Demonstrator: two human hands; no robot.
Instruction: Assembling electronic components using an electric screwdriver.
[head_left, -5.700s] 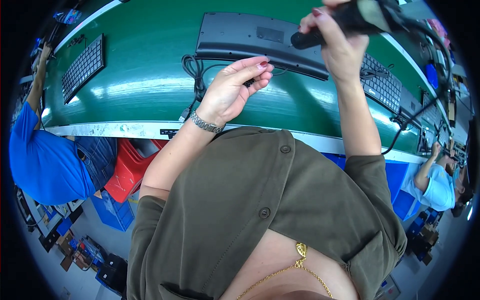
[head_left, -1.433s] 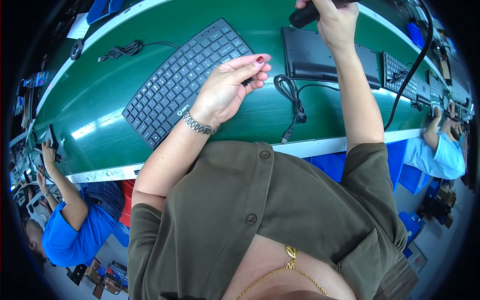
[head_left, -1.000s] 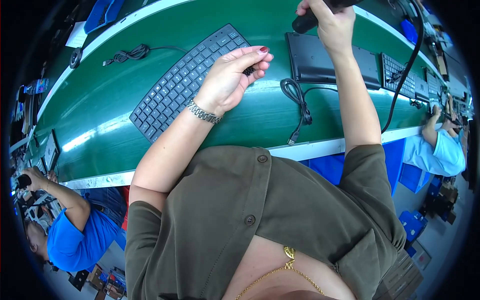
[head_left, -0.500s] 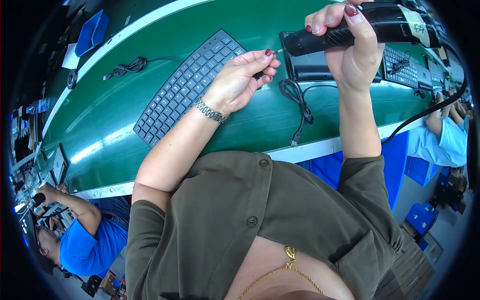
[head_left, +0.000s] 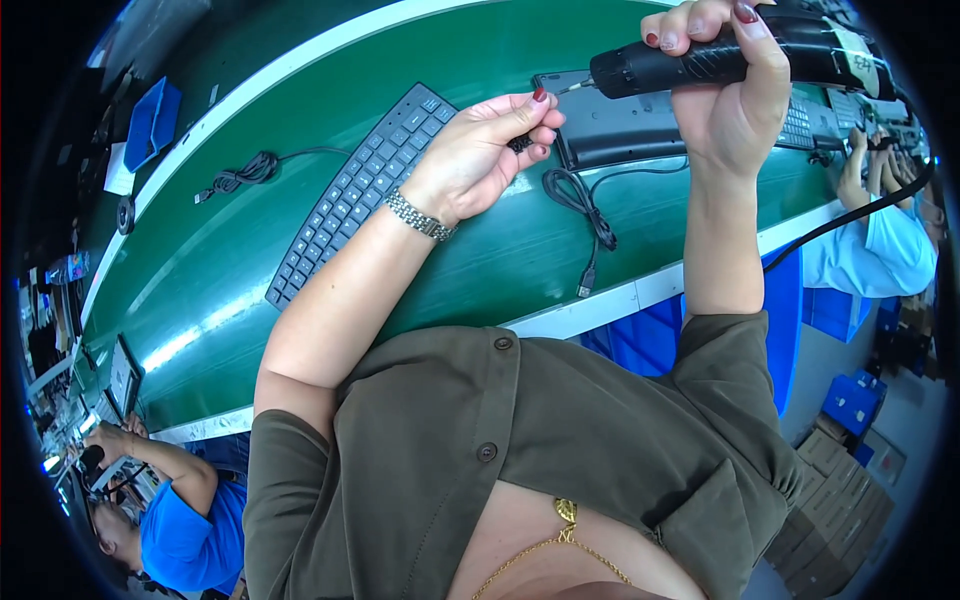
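My right hand [head_left: 735, 115] is wrapped round a black corded electric screwdriver [head_left: 820, 52] held level above the bench, its bit pointing left. The bit tip meets the pinched thumb and forefinger of my left hand [head_left: 480, 150]. Small black screws [head_left: 519, 143] show in a cluster under the curled fingers of that hand; what sits at the fingertips is too small to make out. Below the left hand lies a black keyboard [head_left: 365, 190], keys up, partly covered by my wrist. Under the screwdriver a second keyboard [head_left: 615, 128] rests with its plain underside up.
Coiled black USB cables [head_left: 580, 205] lie on the green bench [head_left: 460, 270], another cable [head_left: 245, 172] at the left. A blue bin [head_left: 153, 125] stands beyond the far edge. One co-worker [head_left: 190, 520] sits at the left, another [head_left: 870, 245] at the right. The screwdriver's cord [head_left: 850, 215] hangs by my right arm.
The screwdriver and my right hand have shifted right, and more of the bit shows between its nose and my left fingertips. The whole view has turned slightly.
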